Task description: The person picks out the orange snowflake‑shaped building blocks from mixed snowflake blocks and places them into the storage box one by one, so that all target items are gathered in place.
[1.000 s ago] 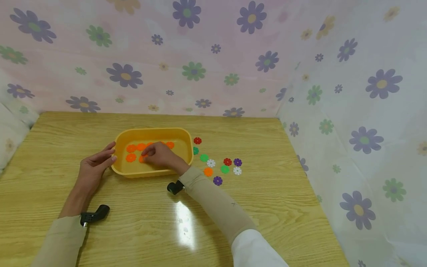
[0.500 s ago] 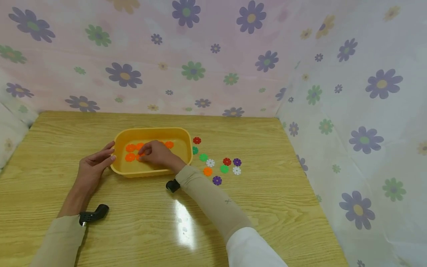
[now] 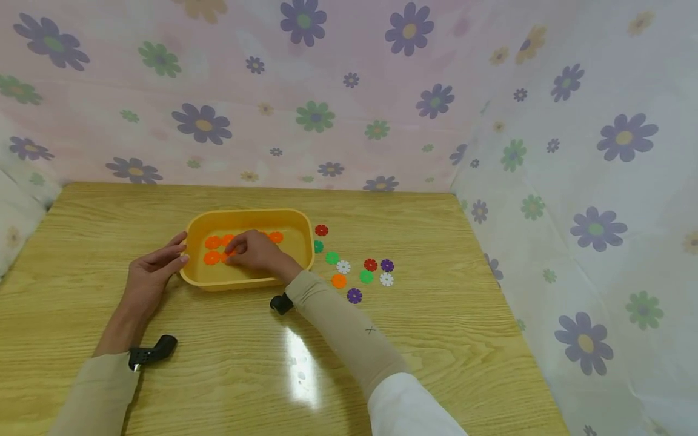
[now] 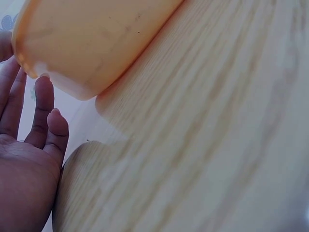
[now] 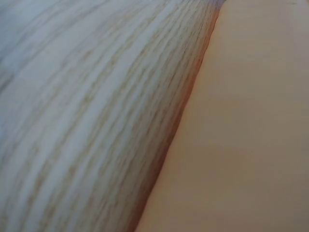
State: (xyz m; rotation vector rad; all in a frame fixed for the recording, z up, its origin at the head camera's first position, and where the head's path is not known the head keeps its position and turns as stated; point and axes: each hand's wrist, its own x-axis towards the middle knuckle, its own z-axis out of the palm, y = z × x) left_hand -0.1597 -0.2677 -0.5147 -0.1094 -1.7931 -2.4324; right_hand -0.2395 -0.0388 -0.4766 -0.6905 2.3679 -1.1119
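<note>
A yellow plastic bin (image 3: pixel 248 285) sits on the wooden table, with several orange notched discs (image 3: pixel 212 258) laid out in rows on its floor. My right hand (image 3: pixel 256 251) reaches over the near rim and pinches an orange disc (image 3: pixel 224 258), partly hidden under the fingertips. Against the bin's left end rests my left hand (image 3: pixel 149 278), its fingers loosely extended and touching the rim. The left wrist view shows that hand (image 4: pixel 24 159) beside the bin's outer wall (image 4: pixel 96 48). Only the outer wall (image 5: pixel 241 125) and tabletop appear in the right wrist view; the right hand is out of frame there.
Right of the bin lie several loose discs: red (image 3: pixel 322 230), green (image 3: pixel 332 258), white (image 3: pixel 343 267), orange (image 3: pixel 339 281) and purple (image 3: pixel 354 295). Flower-patterned cloth (image 3: pixel 349 139) encloses the back and sides of the table (image 3: pixel 229 363).
My right hand has shifted slightly left inside the bin, bringing its orange disc nearer the left-hand disc of the near row. The left hand stays at the bin's end.
</note>
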